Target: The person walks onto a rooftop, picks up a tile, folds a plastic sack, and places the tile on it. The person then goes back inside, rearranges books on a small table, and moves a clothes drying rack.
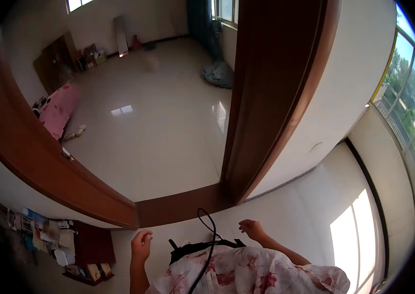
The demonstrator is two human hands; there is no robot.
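Observation:
My left hand (142, 242) hangs in front of my body at the lower middle, its fingers loosely bent and nothing visible in them. On the other side, my right hand (251, 229) is held out with slightly curled fingers, also without an object. Between the hands, a black cable (212, 230) loops down in front of my patterned shirt (237, 272). A black strap or pouch (188, 250) sits at my waist. Neither hand touches the brown door frame (276, 98) ahead.
A brown threshold (183, 208) leads into a tiled room. Inside are a pink-covered bed (60, 110), a grey-green bundle (218, 74) and a leaning mirror (120, 36). At lower left, a dark red cabinet (92, 245) bears clutter. Windows (405, 93) line the right.

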